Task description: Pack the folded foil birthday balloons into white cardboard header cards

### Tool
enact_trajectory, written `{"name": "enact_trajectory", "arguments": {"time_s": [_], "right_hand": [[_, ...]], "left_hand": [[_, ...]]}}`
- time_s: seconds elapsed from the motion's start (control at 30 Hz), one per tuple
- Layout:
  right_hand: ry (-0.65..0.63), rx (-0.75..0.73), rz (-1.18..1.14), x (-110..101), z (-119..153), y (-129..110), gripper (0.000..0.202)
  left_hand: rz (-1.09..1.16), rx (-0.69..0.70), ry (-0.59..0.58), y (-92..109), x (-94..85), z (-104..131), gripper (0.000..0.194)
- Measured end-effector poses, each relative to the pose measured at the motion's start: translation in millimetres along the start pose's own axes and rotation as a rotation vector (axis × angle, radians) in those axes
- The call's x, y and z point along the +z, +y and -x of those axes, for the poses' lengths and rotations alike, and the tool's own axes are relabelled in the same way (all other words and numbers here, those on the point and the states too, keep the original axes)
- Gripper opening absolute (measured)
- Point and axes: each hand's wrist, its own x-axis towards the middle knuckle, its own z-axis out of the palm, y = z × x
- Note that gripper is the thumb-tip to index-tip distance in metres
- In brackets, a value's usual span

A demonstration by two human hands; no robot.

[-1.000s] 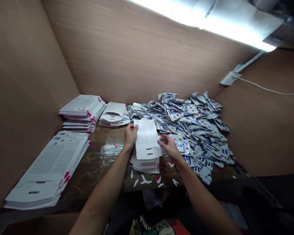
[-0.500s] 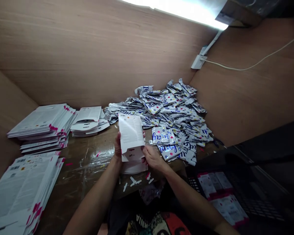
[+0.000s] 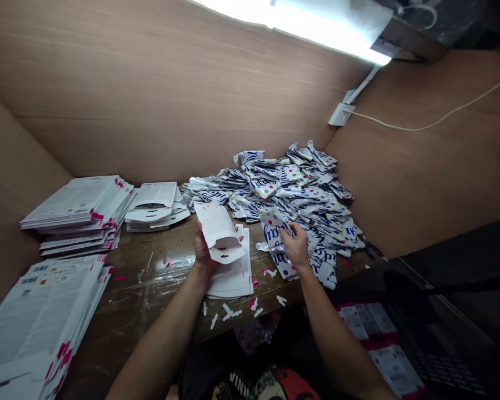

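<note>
My left hand (image 3: pixel 203 248) is closed round a white printed carton (image 3: pixel 217 225), whose lower end gapes open with a flap folded out. Under it lies a small stack of white cartons (image 3: pixel 233 280) on the brown table. To the right, my right hand (image 3: pixel 295 244) pinches the upper edge of a dotted sachet with blue lettering (image 3: pixel 271 233), which is raised at the near side of a large sachet pile (image 3: pixel 291 191).
Carton stacks stand at the left (image 3: pixel 79 203), near left (image 3: pixel 45 305) and back (image 3: pixel 152 205). Paper scraps (image 3: pixel 231 312) lie along the table's front edge. Dark-handled scissors (image 3: pixel 373 250) sit right of the pile. A crate (image 3: pixel 433 344) with packs stands lower right.
My right hand has left the carton and moved right to a sachet, gripping it. The carton in my left hand is tilted more, its end now open. The view has shifted slightly.
</note>
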Motion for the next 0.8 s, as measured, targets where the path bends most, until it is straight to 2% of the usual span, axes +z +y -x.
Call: {"name": "enact_trajectory", "arguments": {"time_s": [0.1,0.17,0.23,0.3,0.37,0.53,0.63,0.7,0.8], "right_hand": [[0.052,-0.302,-0.229,-12.0,32.2,-35.3,0.018],[-0.036,-0.526,-0.254,-19.4,57.3,-58.6,0.018],[-0.165,-0.644,-0.115,-23.7,78.9,-77.5,0.026],[-0.245,-0.681,0.045,-23.0,91.9,-90.7,0.026],[-0.270,-0.678,0.168,-16.1,94.2,-99.6,0.021],[-0.237,-0.690,0.333,19.0,77.5,-116.3,0.020],[-0.264,-0.797,0.224,36.4,79.1,-119.0,0.021],[-0.272,-0.870,0.083,43.7,84.8,-114.2,0.031],[-0.250,-0.853,-0.018,52.9,85.4,-102.4,0.043]], "left_hand": [[-0.001,0.087,0.022,-3.2,1.8,-0.9,0.089],[-0.016,0.150,0.039,-5.2,2.4,-2.0,0.087],[-0.040,0.182,0.056,-6.4,2.7,-2.2,0.089],[-0.067,0.188,0.067,-7.6,3.5,-1.5,0.091],[-0.075,0.192,0.079,-9.6,4.9,-0.4,0.090],[-0.045,0.172,0.064,-14.6,8.7,1.9,0.079],[-0.030,0.148,0.060,-10.7,10.1,4.0,0.079],[-0.012,0.157,0.080,-7.2,11.5,5.8,0.082],[0.018,0.175,0.072,-9.4,15.3,7.9,0.082]]}}
